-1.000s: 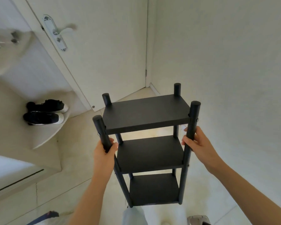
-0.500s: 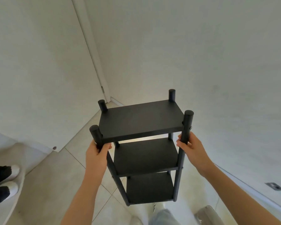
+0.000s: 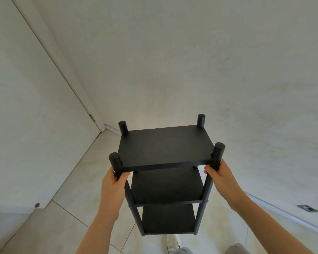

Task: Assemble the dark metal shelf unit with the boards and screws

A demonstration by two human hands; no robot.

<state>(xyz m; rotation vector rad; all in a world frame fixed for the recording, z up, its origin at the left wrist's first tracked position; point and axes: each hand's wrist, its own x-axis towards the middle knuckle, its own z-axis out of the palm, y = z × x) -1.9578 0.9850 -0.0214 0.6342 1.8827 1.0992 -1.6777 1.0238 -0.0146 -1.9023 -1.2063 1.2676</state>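
Black-finished metal fills the centre of the frame: the shelf unit (image 3: pixel 165 180) is upright between a person's forearms. Its three boards are stacked one above another, and four round-capped posts rise past the top board (image 3: pixel 165 147). The left hand (image 3: pixel 114 186) is wrapped round the front-left post just under that board. The right hand (image 3: pixel 222 180) curls round the front-right post at the same height. A pale shoe (image 3: pixel 173 242) and grey trouser knees show at the bottom edge, just behind the unit's front feet.

Open floor (image 3: pixel 77 198) of pale tiles with thin grout lines lies to the left of the unit and ahead of it, running to the room's corner. To the right a narrower strip of floor reaches a white skirting (image 3: pixel 283 215). An off-white wall (image 3: pixel 191 61) rises beyond the unit, well clear of its back posts. A flat white door (image 3: pixel 26 107) with its frame closes the left side. A small dark round stop (image 3: pixel 37 204) sits at the door's foot.

The unit's rear feet are hidden behind the boards, and whether the front feet touch the floor cannot be told. A dark rectangular plate (image 3: pixel 307 208) near the right edge is too blurred to identify. Both arms are cut off at the bottom edge.
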